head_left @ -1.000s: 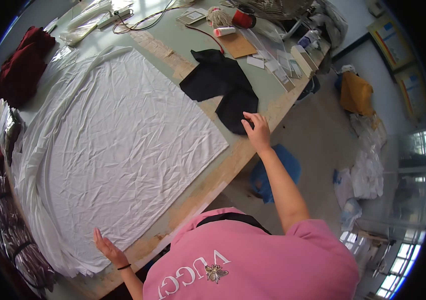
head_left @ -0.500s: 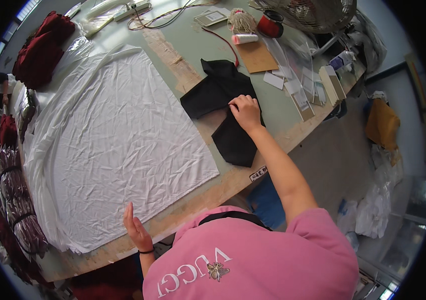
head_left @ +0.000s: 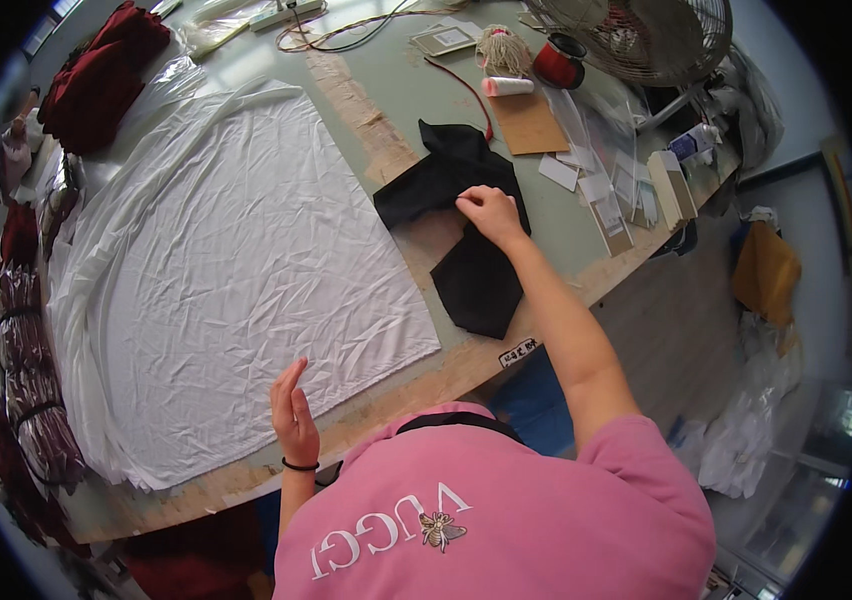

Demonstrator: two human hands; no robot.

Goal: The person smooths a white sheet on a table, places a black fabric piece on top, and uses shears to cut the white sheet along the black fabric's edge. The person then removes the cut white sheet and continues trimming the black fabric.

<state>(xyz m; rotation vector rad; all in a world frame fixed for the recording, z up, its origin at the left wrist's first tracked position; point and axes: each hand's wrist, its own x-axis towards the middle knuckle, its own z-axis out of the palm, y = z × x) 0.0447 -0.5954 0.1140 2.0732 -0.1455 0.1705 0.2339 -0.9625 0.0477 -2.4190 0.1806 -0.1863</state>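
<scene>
My right hand [head_left: 491,214] is pinched on an edge of the black fabric piece [head_left: 472,290], which lies bent and uneven on the worktable [head_left: 574,235]. To its left, a large crumpled white cloth [head_left: 221,275] is spread out, its left side gathered in long loose folds. My left hand [head_left: 294,412], a dark band at its wrist, is raised near that cloth's lower edge, fingers stretched out and holding nothing.
Dark red fabric piles [head_left: 106,70] and wrapped bundles [head_left: 34,390] line the left, where part of another person [head_left: 16,150] shows. A fan [head_left: 626,35], spools [head_left: 558,62], cards [head_left: 558,172] and cables crowd the back right. Bags [head_left: 731,445] lie beyond the right edge.
My right hand has moved left and up along the black fabric and closed on it. My left hand has risen toward the middle from lower left. The view has also shifted.
</scene>
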